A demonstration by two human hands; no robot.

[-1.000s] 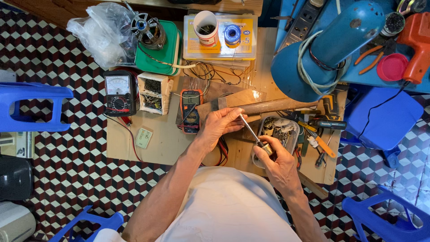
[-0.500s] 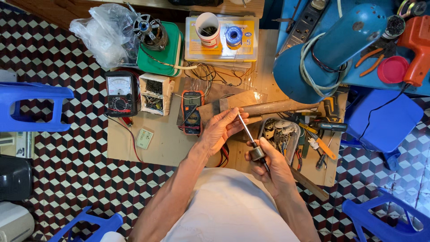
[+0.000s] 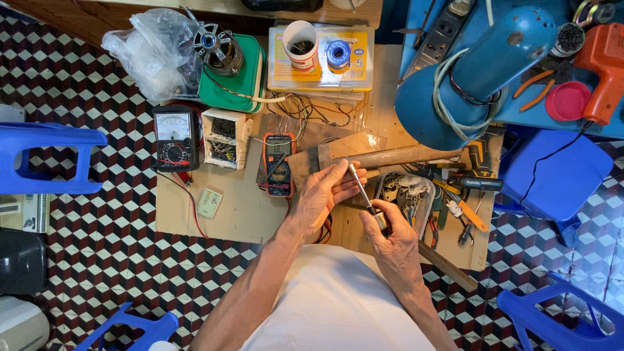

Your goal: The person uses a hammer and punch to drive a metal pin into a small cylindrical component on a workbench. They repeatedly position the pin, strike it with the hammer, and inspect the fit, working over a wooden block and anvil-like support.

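Below me a checkered tile floor [image 3: 97, 253] runs under a low wooden desk [image 3: 240, 211] crowded with gear. Closest in, I see my right hand [image 3: 393, 244] wrapped around the dark handle end of a slim metal rod tool [image 3: 363, 192], fingers pressed together on it. The shaft slants up and left to my left hand [image 3: 328, 192], whose fingertips pinch its upper end, just above the desk. Just right of the hands sits a clear tray of small parts [image 3: 406, 195], with screwdrivers [image 3: 465, 211] beside it. A wooden-handled hammer [image 3: 390, 156] lies just beyond the fingers. Left of them rest an orange digital multimeter [image 3: 278, 162], a small open box [image 3: 224, 136] and a black analog meter [image 3: 174, 138]. Farther off stand a green case [image 3: 237, 81], a white cup [image 3: 300, 42] and a blue lamp [image 3: 474, 71].
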